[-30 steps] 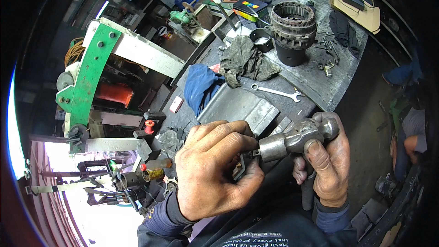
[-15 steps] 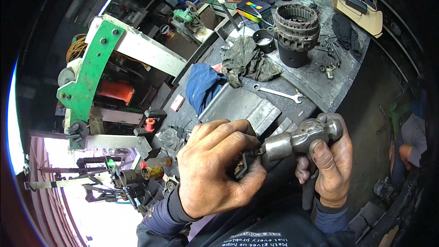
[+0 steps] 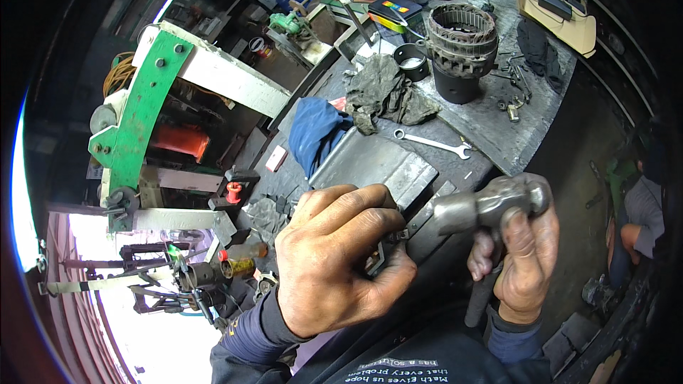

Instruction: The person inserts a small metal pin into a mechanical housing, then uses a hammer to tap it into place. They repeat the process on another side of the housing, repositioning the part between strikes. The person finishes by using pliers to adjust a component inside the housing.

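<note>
My right hand (image 3: pixel 525 259) grips a ball-peen hammer (image 3: pixel 487 208) close up under its head, with the thumb pressed against the steel. The dark handle (image 3: pixel 481 300) points down toward my body. Curled in front of the bench, my left hand (image 3: pixel 341 259) pinches a small dark metal part (image 3: pixel 403 233). Only that part's end shows past the fingertips, and the rest is hidden by the hand. A gap separates the hammer's face from it. Just beyond my left hand lies a grey metal plate or block (image 3: pixel 377 163).
An open-end and ring wrench (image 3: pixel 434 144) lies past the plate, near a blue cloth (image 3: pixel 314 131) and dark rags (image 3: pixel 384 92). An alternator stator (image 3: pixel 462 35) sits on a black cylinder (image 3: pixel 457 89). Bolts and sockets (image 3: pixel 514 103) are scattered at right. A green-and-white frame (image 3: pixel 146 107) stands left.
The hammer and my right hand have swung right, drawing the hammer's face away from the part's end. My left hand holds its place.
</note>
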{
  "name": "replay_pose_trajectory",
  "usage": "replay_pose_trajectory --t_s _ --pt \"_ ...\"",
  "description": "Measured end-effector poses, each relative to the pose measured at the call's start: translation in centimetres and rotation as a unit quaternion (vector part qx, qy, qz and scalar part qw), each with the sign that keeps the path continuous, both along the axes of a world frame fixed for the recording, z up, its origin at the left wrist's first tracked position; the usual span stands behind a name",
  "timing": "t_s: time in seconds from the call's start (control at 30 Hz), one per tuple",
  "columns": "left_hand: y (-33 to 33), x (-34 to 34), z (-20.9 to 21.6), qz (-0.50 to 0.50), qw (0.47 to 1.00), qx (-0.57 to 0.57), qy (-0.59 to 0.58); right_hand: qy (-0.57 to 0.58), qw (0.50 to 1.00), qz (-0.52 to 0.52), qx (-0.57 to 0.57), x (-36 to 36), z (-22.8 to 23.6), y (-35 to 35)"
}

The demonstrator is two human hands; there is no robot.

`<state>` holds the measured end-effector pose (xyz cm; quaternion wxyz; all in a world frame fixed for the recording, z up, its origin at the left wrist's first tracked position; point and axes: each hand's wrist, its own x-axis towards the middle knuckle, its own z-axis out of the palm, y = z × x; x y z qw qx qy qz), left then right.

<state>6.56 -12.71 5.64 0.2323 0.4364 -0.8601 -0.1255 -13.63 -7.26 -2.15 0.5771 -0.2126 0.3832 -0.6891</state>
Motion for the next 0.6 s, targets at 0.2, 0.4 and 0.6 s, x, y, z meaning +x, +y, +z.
replay_pose_trajectory --t_s 0.2,0.4,0.6 --pt "-0.13 -0.07 0.10 -0.009 1.000 0.003 -0.007 0.109 0.992 0.056 -0.031 0.40 0.06 -0.11" --pt "-0.14 0.10 -0.12 -0.015 1.000 0.010 -0.005 0.032 0.998 -0.050 -0.010 -0.25 0.63 -0.07" --pt "-0.20 0.13 -0.08 -0.016 1.000 -0.003 -0.014 0.111 0.993 0.023 -0.016 0.07 0.47 -0.15"
